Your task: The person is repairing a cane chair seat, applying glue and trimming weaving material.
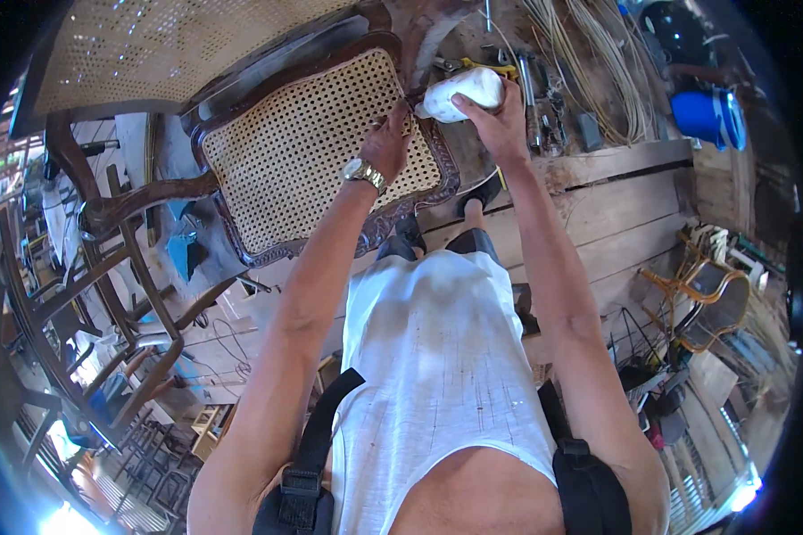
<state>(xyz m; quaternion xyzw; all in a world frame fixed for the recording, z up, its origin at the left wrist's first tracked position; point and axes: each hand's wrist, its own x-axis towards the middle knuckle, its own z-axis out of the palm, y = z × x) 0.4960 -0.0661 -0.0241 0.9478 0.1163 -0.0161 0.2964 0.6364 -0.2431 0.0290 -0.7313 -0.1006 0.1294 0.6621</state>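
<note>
My right hand (506, 127) is closed around a white plastic bottle (466, 93), which lies tipped on its side. The bottle's narrow tip points left at the carved dark wood rim of a chair seat (448, 162). Woven cane (299, 152) with small holes fills that seat. On the cane near its right edge rests my left hand (388, 147), fingers stretched toward the rim beside the bottle tip. A wristwatch sits on my left wrist. Whether the tip touches the wood, I cannot tell.
Behind the seat rises a cane backrest (178, 53). Hand tools (531, 98) and a coil of cane strands (598, 71) lie right of the bottle, with a blue bucket (707, 116) farther right. Wooden chair frames (107, 285) crowd the left. Planks (589, 209) run underfoot.
</note>
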